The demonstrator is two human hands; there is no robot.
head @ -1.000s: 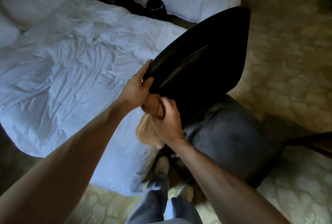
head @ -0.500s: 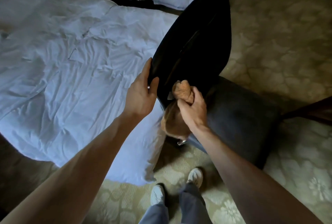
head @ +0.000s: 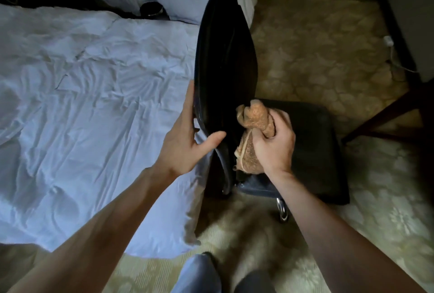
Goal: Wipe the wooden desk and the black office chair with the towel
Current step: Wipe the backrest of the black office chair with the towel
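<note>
The black leather office chair (head: 223,57) has swivelled edge-on, its backrest edge gripped by the left hand (head: 185,144). The right hand (head: 274,149), clenched on the bunched tan towel (head: 254,118), now reaches the backrest's front base.

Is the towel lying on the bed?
No, the right hand grips the bunched towel against the black chair, beside the bed.

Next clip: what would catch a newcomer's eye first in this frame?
The black office chair stands at centre, its backrest edge held by the left hand. Right of it, the right hand grips a bunched tan towel at the backrest's base. A rumpled white bed fills the left side.
</note>
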